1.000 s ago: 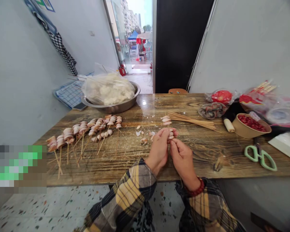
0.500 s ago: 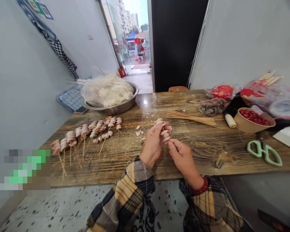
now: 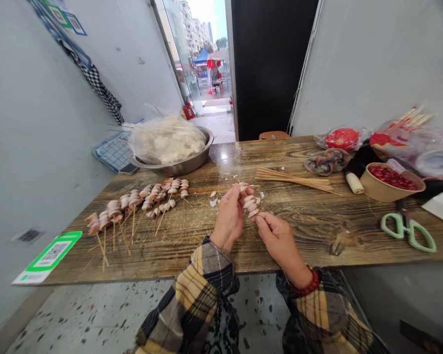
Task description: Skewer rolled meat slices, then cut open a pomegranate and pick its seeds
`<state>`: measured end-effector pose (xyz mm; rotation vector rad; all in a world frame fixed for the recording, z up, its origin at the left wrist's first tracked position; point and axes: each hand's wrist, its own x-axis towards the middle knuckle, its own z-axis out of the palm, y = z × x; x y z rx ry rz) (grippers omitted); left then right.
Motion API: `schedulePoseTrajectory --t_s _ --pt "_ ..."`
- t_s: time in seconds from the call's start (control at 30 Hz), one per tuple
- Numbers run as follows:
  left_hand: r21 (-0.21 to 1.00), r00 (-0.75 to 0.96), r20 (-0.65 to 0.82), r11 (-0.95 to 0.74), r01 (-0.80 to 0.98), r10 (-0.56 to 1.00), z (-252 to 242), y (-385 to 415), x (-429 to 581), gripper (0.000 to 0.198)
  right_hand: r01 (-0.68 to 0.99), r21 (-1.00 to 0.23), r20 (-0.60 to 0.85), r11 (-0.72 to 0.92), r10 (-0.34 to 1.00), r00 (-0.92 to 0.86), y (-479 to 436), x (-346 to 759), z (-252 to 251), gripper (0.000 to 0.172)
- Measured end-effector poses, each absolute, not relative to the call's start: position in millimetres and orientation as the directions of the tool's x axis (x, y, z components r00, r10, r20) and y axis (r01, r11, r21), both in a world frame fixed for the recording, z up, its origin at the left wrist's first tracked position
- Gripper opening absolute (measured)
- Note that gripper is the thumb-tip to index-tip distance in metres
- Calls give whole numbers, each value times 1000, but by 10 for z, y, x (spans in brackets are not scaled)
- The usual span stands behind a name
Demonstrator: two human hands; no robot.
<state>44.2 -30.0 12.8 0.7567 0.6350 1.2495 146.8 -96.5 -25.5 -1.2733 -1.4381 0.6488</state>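
Observation:
Over the middle of the table I hold a skewer of pale, pinkish-white rounded food pieces (image 3: 251,205). My left hand (image 3: 227,219) is closed around its upper end, the fingers pinching the topmost pieces. My right hand (image 3: 279,238), with a red bead bracelet at the wrist, grips the stick just below the lowest piece. The exact kind of food cannot be made out. Small white scraps (image 3: 213,202) lie left of my left hand. Farther left, several filled skewers (image 3: 134,198) of similar pieces lie in a row, sticks toward me.
Bare bamboo skewers (image 3: 299,180) lie beyond my right hand. At the back left, a metal basin (image 3: 184,168) holds a plastic bag (image 3: 166,140) of pale food. To the right are green-handled scissors (image 3: 423,236), a paper bowl (image 3: 382,189) of red pieces, and a rolled cloth (image 3: 327,161).
The view has shifted slightly, bringing the table's things a little rightward. My left fingers have moved slightly at the skewer's upper end; my right hand keeps its grip below.

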Motion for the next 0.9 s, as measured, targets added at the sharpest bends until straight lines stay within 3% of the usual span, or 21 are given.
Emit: schedulePoseTrajectory --t_s 0.4,0.57,0.9 --pt "821 209 -53 162 -548 976 62 -342 543 24 247 -942 267 227 953 143 -967 1474 -321 32" --pt "797 188 -17 127 -591 982 85 -268 404 33 191 -958 236 216 968 90 -950 1477 -356 31" --pt "905 58 36 -8 -425 998 -5 -179 326 33 379 -887 294 265 956 20 -982 1483 -282 30"
